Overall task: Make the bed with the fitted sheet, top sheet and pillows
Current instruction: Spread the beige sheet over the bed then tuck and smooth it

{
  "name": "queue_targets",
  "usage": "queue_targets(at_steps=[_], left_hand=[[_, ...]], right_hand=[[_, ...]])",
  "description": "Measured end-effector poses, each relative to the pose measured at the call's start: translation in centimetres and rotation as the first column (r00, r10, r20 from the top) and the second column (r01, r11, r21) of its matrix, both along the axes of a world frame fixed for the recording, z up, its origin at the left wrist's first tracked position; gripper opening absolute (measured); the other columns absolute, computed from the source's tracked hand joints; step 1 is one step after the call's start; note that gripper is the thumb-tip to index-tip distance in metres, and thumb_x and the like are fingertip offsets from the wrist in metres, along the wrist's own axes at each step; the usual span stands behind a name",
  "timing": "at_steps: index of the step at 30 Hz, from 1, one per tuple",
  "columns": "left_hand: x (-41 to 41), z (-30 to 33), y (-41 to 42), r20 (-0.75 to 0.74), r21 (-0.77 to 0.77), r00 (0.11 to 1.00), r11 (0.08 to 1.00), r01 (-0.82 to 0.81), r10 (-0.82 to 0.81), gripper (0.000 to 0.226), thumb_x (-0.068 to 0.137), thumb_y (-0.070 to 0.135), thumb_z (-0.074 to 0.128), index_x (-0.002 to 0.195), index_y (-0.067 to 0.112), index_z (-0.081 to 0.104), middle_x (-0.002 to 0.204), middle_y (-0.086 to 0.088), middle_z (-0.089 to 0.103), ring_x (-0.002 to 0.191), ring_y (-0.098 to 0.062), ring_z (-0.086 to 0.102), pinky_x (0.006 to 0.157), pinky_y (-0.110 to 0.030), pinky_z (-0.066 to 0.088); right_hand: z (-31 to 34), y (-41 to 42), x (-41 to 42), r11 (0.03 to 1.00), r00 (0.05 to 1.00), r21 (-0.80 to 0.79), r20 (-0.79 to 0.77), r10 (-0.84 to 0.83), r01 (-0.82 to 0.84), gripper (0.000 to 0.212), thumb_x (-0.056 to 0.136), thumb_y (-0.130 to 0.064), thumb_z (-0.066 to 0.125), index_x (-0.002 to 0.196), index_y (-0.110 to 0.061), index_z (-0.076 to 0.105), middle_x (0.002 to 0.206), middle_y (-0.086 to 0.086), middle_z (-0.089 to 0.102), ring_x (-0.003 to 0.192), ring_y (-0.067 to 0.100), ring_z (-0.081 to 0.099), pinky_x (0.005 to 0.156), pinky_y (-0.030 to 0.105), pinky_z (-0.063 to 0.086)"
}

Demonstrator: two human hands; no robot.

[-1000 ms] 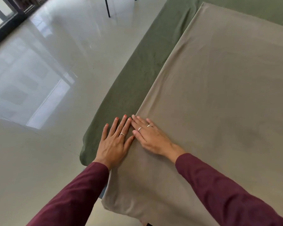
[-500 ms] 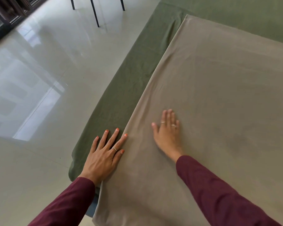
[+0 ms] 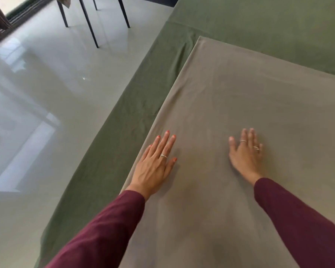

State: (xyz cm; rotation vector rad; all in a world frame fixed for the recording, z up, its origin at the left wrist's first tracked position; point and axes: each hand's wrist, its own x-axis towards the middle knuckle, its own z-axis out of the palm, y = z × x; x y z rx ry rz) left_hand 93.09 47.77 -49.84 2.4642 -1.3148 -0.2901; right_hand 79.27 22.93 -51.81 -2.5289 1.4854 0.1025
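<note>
Two hands press flat, fingers straight, grasping nothing: left hand [image 3: 154, 165] near the grey top sheet's [image 3: 240, 93] nine-o'clock edge, right hand [image 3: 246, 153] at three o'clock from it. Green fitted sheet [image 3: 143, 93] shows beyond, toward nine and twelve o'clock.

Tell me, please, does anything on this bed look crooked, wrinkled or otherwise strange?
Only slightly. The green sheet is creased and bunched along the bed's side, beside the edge of the taupe sheet. The taupe sheet lies mostly smooth under the flat left hand and right hand. No tear or stain shows.
</note>
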Motion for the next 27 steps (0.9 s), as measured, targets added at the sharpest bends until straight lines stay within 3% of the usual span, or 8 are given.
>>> queue_targets(at_steps=[4, 8, 13, 15, 18, 22, 24, 27], left_hand=[[1.6, -1.5, -6.6, -0.065, 0.009, 0.99, 0.992, -0.123, 0.123, 0.063, 0.101, 0.046, 0.024, 0.15, 0.027, -0.01, 0.156, 0.012, -0.014, 0.143, -0.006, -0.013, 0.117, -0.027, -0.003], [4.2, -3.8, -10.4, -0.041, 0.065, 0.945, 0.944, -0.323, 0.326, 0.055, 0.102, 0.041, 0.018, 0.153, 0.023, 0.006, 0.16, 0.007, 0.0, 0.146, -0.008, -0.002, 0.116, -0.027, -0.003], [4.0, -5.4, -11.0, 0.115, 0.041, 0.898, 0.902, -0.431, 0.424, 0.055, 0.097, 0.034, 0.03, 0.15, 0.021, 0.028, 0.157, 0.006, 0.021, 0.145, -0.008, 0.015, 0.117, -0.028, 0.01], [3.9, -5.5, -11.1, 0.12, 0.053, 0.891, 0.894, -0.445, 0.437, 0.056, 0.095, 0.033, 0.031, 0.149, 0.021, 0.03, 0.157, 0.006, 0.021, 0.145, -0.009, 0.016, 0.118, -0.03, 0.013], [3.9, -5.5, -11.5, 0.115, 0.061, 0.886, 0.887, -0.457, 0.449, 0.058, 0.093, 0.032, 0.03, 0.149, 0.02, 0.029, 0.157, 0.005, 0.021, 0.145, -0.01, 0.017, 0.118, -0.032, 0.015], [3.9, -5.9, -11.9, 0.128, 0.073, 0.881, 0.881, -0.467, 0.456, 0.059, 0.091, 0.031, 0.029, 0.149, 0.017, 0.03, 0.157, 0.004, 0.02, 0.144, -0.012, 0.019, 0.116, -0.034, 0.017], [4.0, -6.1, -12.1, 0.134, 0.085, 0.877, 0.877, -0.473, 0.461, 0.06, 0.091, 0.031, 0.027, 0.149, 0.017, 0.029, 0.157, 0.004, 0.02, 0.144, -0.012, 0.019, 0.116, -0.034, 0.016], [4.0, -6.5, -12.2, 0.153, 0.095, 0.876, 0.876, -0.473, 0.457, 0.06, 0.091, 0.031, 0.026, 0.149, 0.016, 0.029, 0.157, 0.002, 0.022, 0.144, -0.014, 0.019, 0.115, -0.035, 0.017]], right_hand=[[-1.2, -3.2, 3.8, 0.993, 0.996, 0.07, -0.015, -0.089, 0.09, 0.072, 0.099, -0.051, 0.024, 0.153, -0.006, 0.008, 0.161, 0.011, -0.002, 0.148, 0.022, -0.003, 0.12, 0.043, 0.0], [-2.6, 0.1, 12.1, 0.94, 0.936, -0.028, 0.084, 0.341, -0.34, 0.069, 0.095, -0.049, 0.013, 0.151, -0.01, 0.022, 0.159, 0.01, 0.016, 0.147, 0.023, 0.012, 0.117, 0.043, 0.008], [-1.5, -1.5, 15.7, 0.617, 0.626, 0.126, 0.271, 0.732, -0.776, 0.051, 0.103, -0.039, 0.022, 0.152, -0.026, 0.02, 0.16, -0.004, 0.013, 0.147, 0.01, 0.008, 0.117, 0.034, 0.003], [-1.8, -6.5, 13.9, 0.739, 0.726, 0.056, 0.251, 0.64, -0.671, 0.057, 0.098, -0.048, 0.02, 0.15, -0.027, 0.027, 0.159, -0.002, 0.019, 0.146, 0.012, 0.014, 0.117, 0.039, 0.008], [-2.7, -16.0, 8.8, 0.981, 0.973, -0.111, 0.154, 0.174, -0.158, 0.064, 0.095, -0.05, 0.022, 0.148, -0.016, 0.033, 0.157, 0.009, 0.025, 0.146, 0.022, 0.02, 0.115, 0.045, 0.012], [-2.0, -24.7, 2.8, 0.872, 0.871, 0.008, 0.035, -0.489, 0.489, 0.072, 0.099, -0.05, 0.023, 0.153, -0.004, 0.008, 0.16, 0.014, -0.001, 0.148, 0.026, -0.003, 0.117, 0.043, -0.003], [-2.3, -25.7, 3.7, 0.807, 0.807, 0.032, 0.017, -0.59, 0.589, 0.076, 0.098, -0.052, 0.021, 0.152, -0.001, 0.004, 0.16, 0.017, -0.003, 0.148, 0.027, -0.005, 0.118, 0.043, -0.004], [-3.5, -23.3, 10.8, 0.895, 0.893, -0.016, 0.081, -0.443, 0.445, 0.073, 0.099, -0.049, 0.022, 0.151, 0.0, 0.01, 0.159, 0.019, 0.005, 0.148, 0.029, 0.001, 0.118, 0.044, -0.001]])
